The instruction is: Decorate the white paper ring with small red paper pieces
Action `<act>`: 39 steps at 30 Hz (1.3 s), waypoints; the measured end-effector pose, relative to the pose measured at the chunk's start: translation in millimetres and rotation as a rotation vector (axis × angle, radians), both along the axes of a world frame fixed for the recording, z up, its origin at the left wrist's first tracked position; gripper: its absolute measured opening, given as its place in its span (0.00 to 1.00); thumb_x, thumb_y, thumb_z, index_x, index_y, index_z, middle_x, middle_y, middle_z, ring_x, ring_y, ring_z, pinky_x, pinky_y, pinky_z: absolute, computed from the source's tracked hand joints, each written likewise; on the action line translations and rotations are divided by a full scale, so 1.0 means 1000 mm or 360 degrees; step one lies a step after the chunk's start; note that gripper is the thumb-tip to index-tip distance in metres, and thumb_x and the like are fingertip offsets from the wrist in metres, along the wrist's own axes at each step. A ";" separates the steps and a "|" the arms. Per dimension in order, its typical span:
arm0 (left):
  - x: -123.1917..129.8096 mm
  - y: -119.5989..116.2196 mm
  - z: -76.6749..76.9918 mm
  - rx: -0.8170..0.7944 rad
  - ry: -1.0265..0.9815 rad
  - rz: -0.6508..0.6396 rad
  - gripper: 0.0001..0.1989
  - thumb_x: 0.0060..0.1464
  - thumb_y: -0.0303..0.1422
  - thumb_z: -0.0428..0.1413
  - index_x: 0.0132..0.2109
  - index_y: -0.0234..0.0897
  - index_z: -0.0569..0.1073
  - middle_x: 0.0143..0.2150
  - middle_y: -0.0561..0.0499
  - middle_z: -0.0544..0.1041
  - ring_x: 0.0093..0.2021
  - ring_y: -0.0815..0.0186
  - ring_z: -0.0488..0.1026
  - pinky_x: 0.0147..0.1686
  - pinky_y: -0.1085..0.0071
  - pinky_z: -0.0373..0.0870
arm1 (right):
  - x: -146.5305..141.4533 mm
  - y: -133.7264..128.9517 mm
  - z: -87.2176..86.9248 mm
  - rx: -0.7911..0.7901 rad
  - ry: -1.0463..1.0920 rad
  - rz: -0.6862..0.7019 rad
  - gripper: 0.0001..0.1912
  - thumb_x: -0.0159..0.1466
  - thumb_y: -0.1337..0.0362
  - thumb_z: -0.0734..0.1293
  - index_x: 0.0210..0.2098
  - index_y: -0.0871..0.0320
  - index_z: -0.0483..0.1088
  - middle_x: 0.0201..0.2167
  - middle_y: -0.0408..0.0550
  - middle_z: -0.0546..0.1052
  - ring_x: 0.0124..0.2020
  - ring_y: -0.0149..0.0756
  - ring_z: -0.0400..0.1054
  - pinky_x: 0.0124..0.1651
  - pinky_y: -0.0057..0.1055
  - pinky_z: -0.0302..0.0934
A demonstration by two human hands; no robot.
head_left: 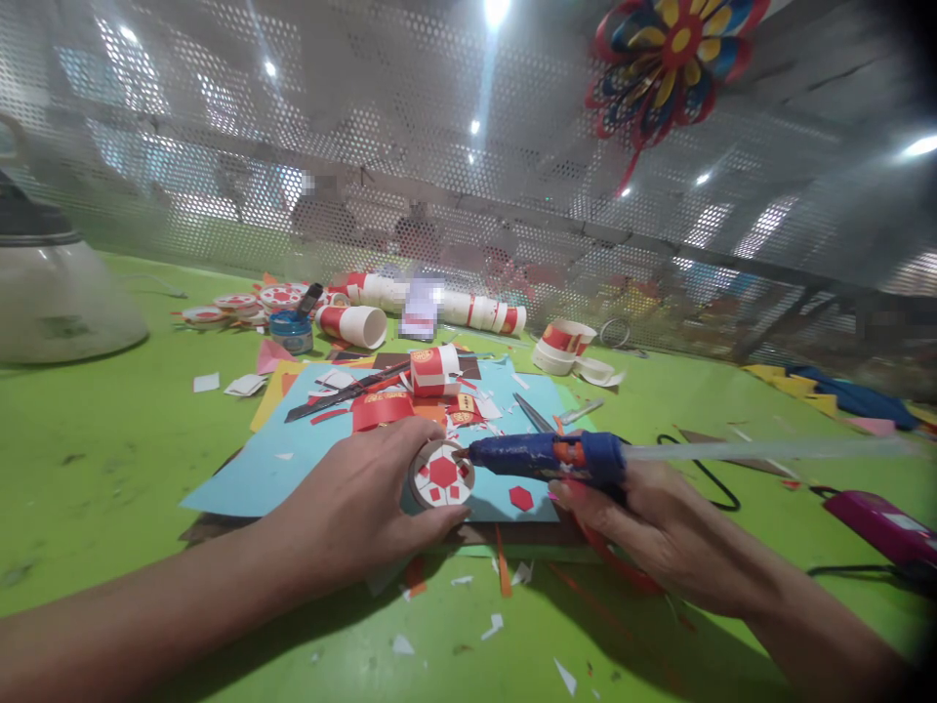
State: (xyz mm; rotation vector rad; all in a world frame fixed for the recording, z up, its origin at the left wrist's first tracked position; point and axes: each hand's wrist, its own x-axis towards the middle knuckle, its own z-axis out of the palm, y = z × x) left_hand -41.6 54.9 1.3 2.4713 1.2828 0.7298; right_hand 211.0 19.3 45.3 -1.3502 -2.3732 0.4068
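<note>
My left hand (366, 493) grips a small round paper cup (443, 473) by its sides. The end facing me is white, with a red hexagon in the middle and small red pieces around it. In my right hand (651, 517) is a blue hot glue gun (546, 455), a long clear glue stick (761, 450) poking out of its back. Its nozzle is at the upper right edge of the white face; whether it touches cannot be made out. A loose red hexagon (521, 498) lies on the light blue paper (249, 474) below the gun. Scissors (533, 412) lie partly hidden behind the gun.
Cut red-and-white cup pieces (433, 371) and a black cutter (344, 391) lie on the paper. Behind are a blue jar (291, 332), a row of stacked cups (468, 305) and cup rings (562, 347). A magenta device (885, 522) with a black cord sits right. Paper scraps litter the green table (351, 644).
</note>
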 end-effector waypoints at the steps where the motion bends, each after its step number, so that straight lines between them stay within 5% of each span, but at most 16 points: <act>1: 0.000 0.000 0.000 -0.0007 0.0007 0.0007 0.21 0.53 0.44 0.57 0.50 0.37 0.68 0.45 0.45 0.77 0.43 0.54 0.75 0.41 0.60 0.69 | 0.000 0.000 0.000 0.0013 -0.0012 0.0003 0.19 0.70 0.58 0.58 0.22 0.55 0.62 0.18 0.39 0.65 0.20 0.29 0.58 0.22 0.26 0.53; 6: -0.001 0.000 0.000 -0.0007 0.0040 0.0004 0.20 0.53 0.43 0.57 0.49 0.37 0.69 0.45 0.44 0.77 0.44 0.53 0.75 0.40 0.60 0.70 | 0.000 -0.002 -0.002 0.0171 -0.0158 -0.0014 0.14 0.70 0.57 0.58 0.33 0.55 0.68 0.29 0.45 0.75 0.28 0.33 0.67 0.31 0.28 0.60; 12: -0.001 0.001 -0.002 0.0039 0.0024 -0.0004 0.20 0.54 0.44 0.56 0.48 0.37 0.69 0.45 0.44 0.78 0.43 0.54 0.76 0.40 0.61 0.70 | 0.000 -0.004 -0.005 0.0216 -0.0210 0.0046 0.11 0.70 0.59 0.57 0.38 0.53 0.69 0.39 0.49 0.77 0.35 0.36 0.70 0.35 0.28 0.64; 19: -0.001 0.002 0.007 -0.0079 -0.0026 0.0091 0.18 0.54 0.43 0.55 0.48 0.39 0.70 0.44 0.48 0.78 0.41 0.56 0.75 0.39 0.62 0.69 | 0.012 -0.004 0.007 0.0186 -0.0151 0.0003 0.18 0.70 0.53 0.56 0.33 0.55 0.70 0.31 0.48 0.76 0.31 0.38 0.70 0.34 0.32 0.65; 23: -0.001 0.007 0.010 -0.0161 -0.0045 0.0133 0.17 0.53 0.46 0.56 0.44 0.39 0.72 0.38 0.49 0.79 0.36 0.59 0.74 0.34 0.66 0.67 | 0.033 0.013 0.012 0.0328 0.0101 -0.0248 0.19 0.69 0.51 0.58 0.33 0.57 0.71 0.27 0.47 0.75 0.28 0.37 0.69 0.31 0.30 0.64; 27: -0.001 0.013 0.007 -0.0188 -0.0117 0.0157 0.20 0.52 0.47 0.56 0.46 0.38 0.73 0.39 0.49 0.79 0.36 0.59 0.74 0.34 0.66 0.68 | 0.051 0.041 0.006 0.0356 -0.0104 -0.0785 0.23 0.65 0.46 0.60 0.31 0.59 0.73 0.23 0.48 0.75 0.24 0.39 0.67 0.27 0.32 0.60; 30: -0.003 0.015 0.007 -0.0183 -0.0173 0.0174 0.20 0.52 0.47 0.56 0.46 0.38 0.74 0.41 0.48 0.80 0.37 0.58 0.75 0.36 0.65 0.69 | 0.060 0.061 -0.005 0.0290 -0.0256 -0.0729 0.16 0.62 0.54 0.66 0.41 0.59 0.75 0.36 0.51 0.79 0.35 0.42 0.72 0.35 0.32 0.63; 39: -0.008 0.018 0.012 -0.0141 -0.0197 0.0272 0.22 0.51 0.49 0.56 0.46 0.39 0.75 0.45 0.45 0.81 0.40 0.54 0.78 0.39 0.61 0.71 | 0.082 0.086 -0.029 0.0073 -0.0379 -0.0605 0.17 0.56 0.70 0.69 0.45 0.60 0.77 0.43 0.53 0.80 0.44 0.47 0.72 0.47 0.37 0.64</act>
